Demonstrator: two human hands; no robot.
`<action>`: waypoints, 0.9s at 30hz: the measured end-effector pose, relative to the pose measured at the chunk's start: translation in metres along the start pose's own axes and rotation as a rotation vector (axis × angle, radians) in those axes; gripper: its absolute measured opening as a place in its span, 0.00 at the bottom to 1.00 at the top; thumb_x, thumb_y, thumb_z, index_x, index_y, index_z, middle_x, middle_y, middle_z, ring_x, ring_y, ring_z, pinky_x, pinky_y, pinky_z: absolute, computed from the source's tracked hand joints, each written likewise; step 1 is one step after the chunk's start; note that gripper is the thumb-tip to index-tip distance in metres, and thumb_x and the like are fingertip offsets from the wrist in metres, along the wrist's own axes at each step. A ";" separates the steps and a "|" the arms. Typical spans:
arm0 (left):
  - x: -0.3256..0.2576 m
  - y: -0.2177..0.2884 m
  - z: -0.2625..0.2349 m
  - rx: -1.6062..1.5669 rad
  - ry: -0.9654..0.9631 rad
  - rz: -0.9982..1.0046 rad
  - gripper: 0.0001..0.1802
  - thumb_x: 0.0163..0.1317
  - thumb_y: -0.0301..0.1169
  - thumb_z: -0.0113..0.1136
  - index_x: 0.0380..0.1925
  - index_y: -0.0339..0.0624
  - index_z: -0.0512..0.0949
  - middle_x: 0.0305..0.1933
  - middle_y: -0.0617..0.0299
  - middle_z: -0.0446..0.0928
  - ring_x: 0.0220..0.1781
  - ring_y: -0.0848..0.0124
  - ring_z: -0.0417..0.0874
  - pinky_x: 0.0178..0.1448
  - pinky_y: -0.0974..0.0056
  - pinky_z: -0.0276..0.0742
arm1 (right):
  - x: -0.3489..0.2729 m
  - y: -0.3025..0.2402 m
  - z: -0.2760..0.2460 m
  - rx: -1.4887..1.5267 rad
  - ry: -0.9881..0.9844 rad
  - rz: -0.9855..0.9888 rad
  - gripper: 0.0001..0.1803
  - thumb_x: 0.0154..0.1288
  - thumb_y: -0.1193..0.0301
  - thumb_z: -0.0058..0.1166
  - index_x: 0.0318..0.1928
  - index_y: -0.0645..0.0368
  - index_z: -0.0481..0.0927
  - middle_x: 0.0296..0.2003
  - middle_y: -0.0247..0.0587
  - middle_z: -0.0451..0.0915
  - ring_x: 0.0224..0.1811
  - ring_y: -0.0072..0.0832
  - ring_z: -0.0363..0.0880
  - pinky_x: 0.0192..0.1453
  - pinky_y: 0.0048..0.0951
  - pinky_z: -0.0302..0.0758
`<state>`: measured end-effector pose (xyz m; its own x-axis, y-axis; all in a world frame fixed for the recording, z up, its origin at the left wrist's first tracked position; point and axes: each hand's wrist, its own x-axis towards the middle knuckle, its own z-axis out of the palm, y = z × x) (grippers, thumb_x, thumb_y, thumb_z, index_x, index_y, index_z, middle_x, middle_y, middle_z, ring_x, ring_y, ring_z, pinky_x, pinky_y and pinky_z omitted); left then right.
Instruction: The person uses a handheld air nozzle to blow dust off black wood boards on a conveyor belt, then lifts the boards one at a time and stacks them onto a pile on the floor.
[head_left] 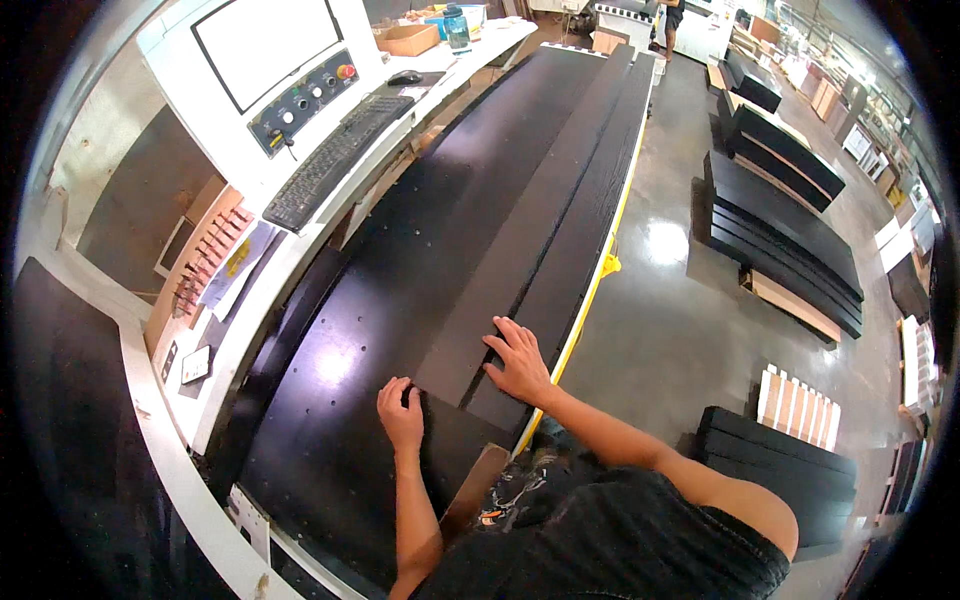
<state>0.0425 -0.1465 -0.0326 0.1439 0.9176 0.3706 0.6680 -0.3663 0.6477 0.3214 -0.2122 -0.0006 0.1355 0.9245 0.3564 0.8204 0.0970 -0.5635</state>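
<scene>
Two long dark boards lie lengthwise on a black work table (330, 330) dotted with small holes. At the near left corner of the wider board (470, 325), my left hand (402, 415) has its fingers bent against the edge and its thumb at the end. My right hand (520, 365) rests with fingers spread over the seam, touching the wider board and the narrower board (575, 260) to its right. A brown strip of wood (475, 490) sits at the table's near end, close to my body.
On the left stand a control panel (305, 100), a keyboard (340, 155) and a rack of tool bits (212, 250). A yellow strip (590, 300) edges the table's right side. Stacks of dark panels (780, 235) lie on the floor at right. Another person (672, 25) stands far off.
</scene>
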 end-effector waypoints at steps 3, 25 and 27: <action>-0.003 -0.008 -0.005 0.002 0.010 0.006 0.15 0.64 0.27 0.70 0.51 0.39 0.86 0.56 0.52 0.87 0.67 0.50 0.82 0.77 0.47 0.70 | 0.000 -0.005 0.002 0.003 -0.031 -0.012 0.32 0.65 0.64 0.72 0.67 0.55 0.78 0.79 0.51 0.65 0.85 0.50 0.57 0.85 0.59 0.57; -0.011 0.055 -0.012 0.148 -0.320 -0.067 0.74 0.42 0.50 0.87 0.83 0.39 0.50 0.81 0.44 0.64 0.84 0.50 0.63 0.89 0.39 0.43 | 0.008 0.008 0.001 0.255 0.188 0.050 0.22 0.61 0.73 0.69 0.57 0.58 0.85 0.72 0.52 0.76 0.76 0.52 0.71 0.80 0.49 0.68; -0.011 0.055 -0.011 0.141 -0.305 -0.081 0.73 0.42 0.48 0.87 0.83 0.39 0.50 0.81 0.44 0.64 0.84 0.48 0.62 0.89 0.40 0.45 | 0.009 0.012 -0.002 0.320 0.162 0.057 0.22 0.62 0.72 0.70 0.57 0.57 0.85 0.73 0.51 0.75 0.76 0.52 0.71 0.80 0.49 0.68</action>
<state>0.0700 -0.1786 0.0063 0.2834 0.9546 0.0917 0.7775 -0.2847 0.5608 0.3334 -0.2033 -0.0027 0.2835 0.8637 0.4167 0.5968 0.1812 -0.7816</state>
